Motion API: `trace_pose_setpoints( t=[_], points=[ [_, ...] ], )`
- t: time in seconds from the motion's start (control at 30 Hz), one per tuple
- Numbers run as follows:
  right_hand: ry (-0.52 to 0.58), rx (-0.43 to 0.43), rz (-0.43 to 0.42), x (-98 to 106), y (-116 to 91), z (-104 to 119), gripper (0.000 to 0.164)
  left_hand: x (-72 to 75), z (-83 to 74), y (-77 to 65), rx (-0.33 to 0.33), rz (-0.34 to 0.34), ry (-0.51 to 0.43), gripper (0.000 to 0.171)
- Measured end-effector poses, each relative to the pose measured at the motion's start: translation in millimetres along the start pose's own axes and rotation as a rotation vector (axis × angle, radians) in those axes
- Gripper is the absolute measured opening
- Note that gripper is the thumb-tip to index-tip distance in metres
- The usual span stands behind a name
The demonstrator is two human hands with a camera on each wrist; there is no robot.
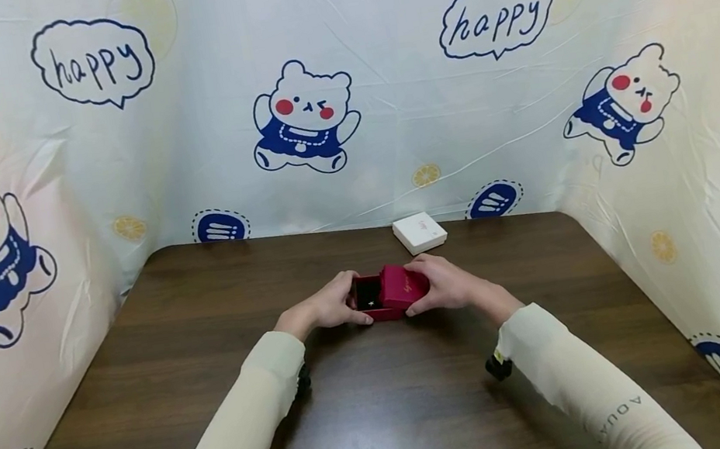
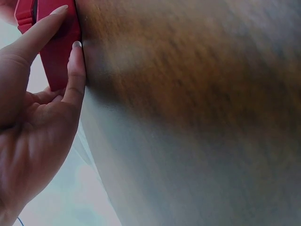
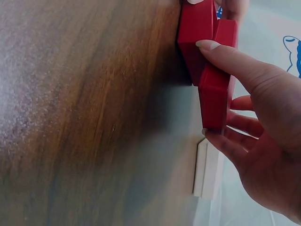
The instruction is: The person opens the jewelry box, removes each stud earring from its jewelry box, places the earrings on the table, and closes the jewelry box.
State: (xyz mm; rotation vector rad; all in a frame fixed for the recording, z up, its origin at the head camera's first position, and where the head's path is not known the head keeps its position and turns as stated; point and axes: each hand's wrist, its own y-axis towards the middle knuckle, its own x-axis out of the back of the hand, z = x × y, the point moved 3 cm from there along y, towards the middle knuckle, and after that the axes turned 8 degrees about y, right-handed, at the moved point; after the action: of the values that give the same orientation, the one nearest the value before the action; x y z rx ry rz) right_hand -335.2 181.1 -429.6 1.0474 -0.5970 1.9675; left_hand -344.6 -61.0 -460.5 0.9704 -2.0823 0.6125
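Observation:
A small red jewelry box base [image 1: 384, 315] rests on the table, its black insert [image 1: 363, 291] showing with a tiny star-shaped silvery piece [image 1: 372, 303] on it. My left hand [image 1: 329, 305] grips the base at its left end, thumb on the near side. With my right hand [image 1: 446, 286] I hold the red lid [image 1: 402, 285], which has gold lettering. Tilted, the lid lies over the right part of the base and hides that half of the insert. In the right wrist view the lid [image 3: 215, 101] overhangs the end of the base [image 3: 194, 28].
A white box [image 1: 419, 233] with faint lettering stands behind my right hand near the table's back edge. The dark wooden table [image 1: 389, 408] is enclosed by a pale printed cloth [image 1: 412, 106] at the back and sides.

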Motion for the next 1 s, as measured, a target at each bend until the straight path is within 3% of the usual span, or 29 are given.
trace_pose_setpoints(
  t=[0.63, 1.0],
  points=[
    [-0.056, -0.070, -0.040, 10, -3, -17, 0.078, -0.3, -0.5, -0.7, 0.015, 0.008, 0.017, 0.080],
    [-0.081, -0.161, -0.037, 13, -14, -24, 0.084, 0.4, -1.5, -2.5, 0.019, 0.008, 0.015, 0.083]
  ],
)
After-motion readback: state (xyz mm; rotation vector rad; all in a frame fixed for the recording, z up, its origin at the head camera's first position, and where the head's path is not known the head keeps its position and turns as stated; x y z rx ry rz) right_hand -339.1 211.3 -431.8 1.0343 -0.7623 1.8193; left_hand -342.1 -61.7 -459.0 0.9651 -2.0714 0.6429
